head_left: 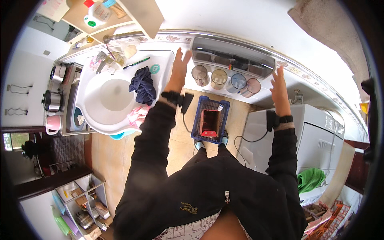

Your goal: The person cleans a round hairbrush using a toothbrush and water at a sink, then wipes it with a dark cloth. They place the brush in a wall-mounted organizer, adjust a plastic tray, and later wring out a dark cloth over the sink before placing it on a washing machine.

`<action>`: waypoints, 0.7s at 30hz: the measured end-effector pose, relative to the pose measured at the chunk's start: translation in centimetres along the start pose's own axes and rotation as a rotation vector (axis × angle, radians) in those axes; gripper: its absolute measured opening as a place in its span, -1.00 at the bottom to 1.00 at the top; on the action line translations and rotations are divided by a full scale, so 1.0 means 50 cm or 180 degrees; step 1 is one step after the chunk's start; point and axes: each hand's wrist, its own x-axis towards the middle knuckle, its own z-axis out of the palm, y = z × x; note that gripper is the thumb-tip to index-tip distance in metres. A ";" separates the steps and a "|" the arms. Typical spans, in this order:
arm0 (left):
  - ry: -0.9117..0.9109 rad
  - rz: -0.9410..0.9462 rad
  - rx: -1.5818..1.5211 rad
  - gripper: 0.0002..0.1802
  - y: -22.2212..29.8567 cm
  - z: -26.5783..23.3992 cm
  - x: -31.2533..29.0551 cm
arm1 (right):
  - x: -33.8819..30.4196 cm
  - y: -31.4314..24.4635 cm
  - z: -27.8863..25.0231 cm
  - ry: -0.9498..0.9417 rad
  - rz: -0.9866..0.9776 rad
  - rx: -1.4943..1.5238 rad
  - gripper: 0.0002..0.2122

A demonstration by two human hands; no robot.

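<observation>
My left hand (179,71) is raised with its fingers stretched out, holding nothing, beside the left end of a long grey wall-mounted holder (232,56). At that holder's right end my right hand (281,90) is up too, fingers spread and nothing in it. Several tinted cups hang in a row below the holder, among them a yellowish cup (219,79) and a blue cup (239,81). Each of my wrists wears a black strap with a small dark box and a cable. Neither hand appears to touch anything.
On the left, a white washbasin (86,94) carries a dark blue cloth (143,86) and a pink-white cloth (139,115). A blue basket (195,120) with a red box inside sits at my feet. To the right stands a white washing machine (288,148) with a green towel (311,179).
</observation>
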 end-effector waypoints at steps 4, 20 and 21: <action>0.0317 0.1211 0.2204 -0.21 -0.006 -0.113 -0.118 | -0.057 -0.015 0.001 0.0622 -0.1294 -0.0308 -0.42; 0.1544 0.0095 0.3670 0.05 -0.141 -0.419 -0.314 | -0.275 0.084 0.393 -0.2777 -0.1686 -0.1799 -0.77; 0.1535 0.0206 0.3601 0.05 -0.141 -0.410 -0.317 | -0.270 0.094 0.425 -0.2971 -0.1838 -0.1911 -0.77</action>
